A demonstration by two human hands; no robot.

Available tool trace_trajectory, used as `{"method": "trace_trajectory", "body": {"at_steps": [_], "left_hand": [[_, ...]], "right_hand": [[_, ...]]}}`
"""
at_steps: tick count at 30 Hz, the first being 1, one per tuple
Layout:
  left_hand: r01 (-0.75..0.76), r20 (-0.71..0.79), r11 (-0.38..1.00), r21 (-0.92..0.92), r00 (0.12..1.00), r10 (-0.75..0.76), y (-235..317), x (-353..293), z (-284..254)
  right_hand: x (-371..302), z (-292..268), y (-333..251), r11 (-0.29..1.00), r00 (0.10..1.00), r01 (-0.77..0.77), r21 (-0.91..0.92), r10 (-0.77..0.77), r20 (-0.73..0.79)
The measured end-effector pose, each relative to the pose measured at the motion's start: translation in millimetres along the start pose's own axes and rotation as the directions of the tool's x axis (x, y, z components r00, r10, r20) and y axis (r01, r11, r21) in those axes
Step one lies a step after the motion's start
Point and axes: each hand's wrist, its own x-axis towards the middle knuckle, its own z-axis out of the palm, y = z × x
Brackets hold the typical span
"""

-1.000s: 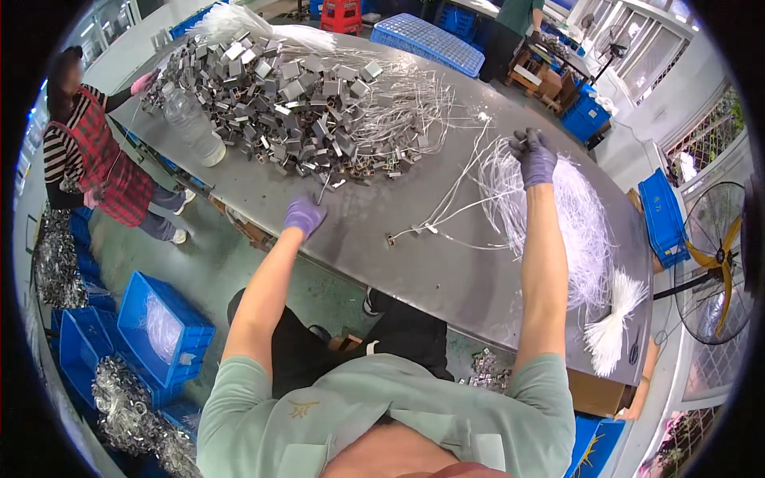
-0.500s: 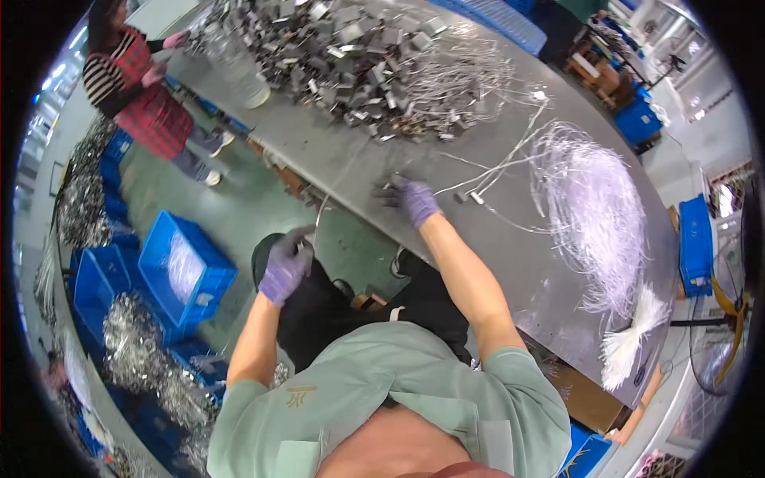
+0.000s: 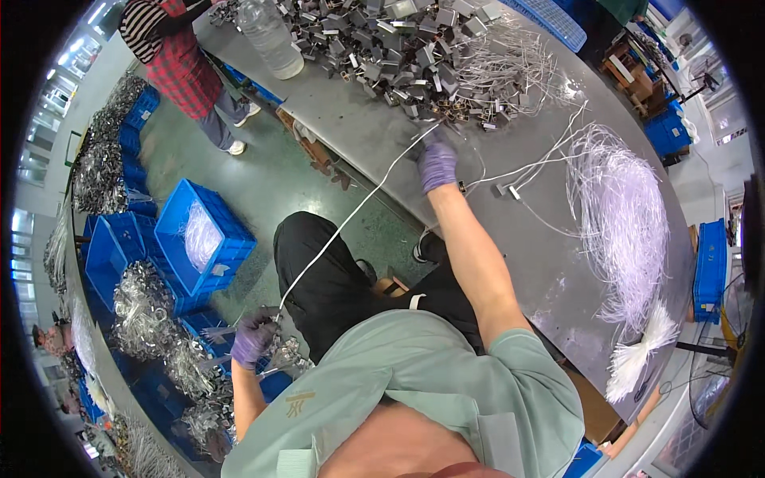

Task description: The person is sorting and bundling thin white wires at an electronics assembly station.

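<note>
A long white cable (image 3: 343,227) runs slantwise from my left hand up to the fingertips of my right hand. My left hand (image 3: 253,341), in a purple glove with dark fingers, is closed on its lower end beside my thigh. My right hand (image 3: 437,163), gloved alike, reaches over the metal table just in front of a heap of small grey metal pieces (image 3: 382,56). Its fingers are smeared by motion, so their grip is unclear. To its right, more white cables (image 3: 530,166) and small block-shaped connectors (image 3: 508,192) lie on the table.
A large tangle of thin clear strands (image 3: 621,223) and a tied white bundle (image 3: 637,354) lie on the table's right. A clear plastic jar (image 3: 272,40) stands far left, near a person in a red plaid apron (image 3: 185,72). Blue bins (image 3: 239,247) stand on the floor.
My left hand has moved down and left, drawing the white cable out long. My right hand has gone forward toward the grey heap. The view has shifted slightly.
</note>
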Motion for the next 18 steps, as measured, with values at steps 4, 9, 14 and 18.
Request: {"method": "trace_trajectory", "body": {"at_steps": [4, 9, 14, 18], "left_hand": [[0.026, -0.052, 0.987, -0.159, 0.998, -0.034, -16.3, 5.0, -9.1], [0.024, -0.075, 0.992, -0.120, 0.997, -0.033, -10.1, 16.7, -12.7], [-0.065, -0.069, 0.980, -0.187, 0.996, 0.053, -11.2, 18.7, -11.0], [-0.088, -0.046, 0.975, -0.204, 0.996, 0.080, -8.6, 18.6, -11.4]], "right_hand": [[0.4, -35.7, -143.0, 0.574, 0.926, -0.251, 0.780, 0.376, 0.021], [-1.4, -59.9, -137.8, 0.527, 0.932, -0.151, 0.836, 0.357, -0.056], [-5.7, -62.4, -135.3, 0.445, 0.920, -0.085, 0.891, 0.380, -0.101], [-6.0, -67.1, -148.2, 0.530, 0.931, -0.062, 0.846, 0.337, -0.143]]}}
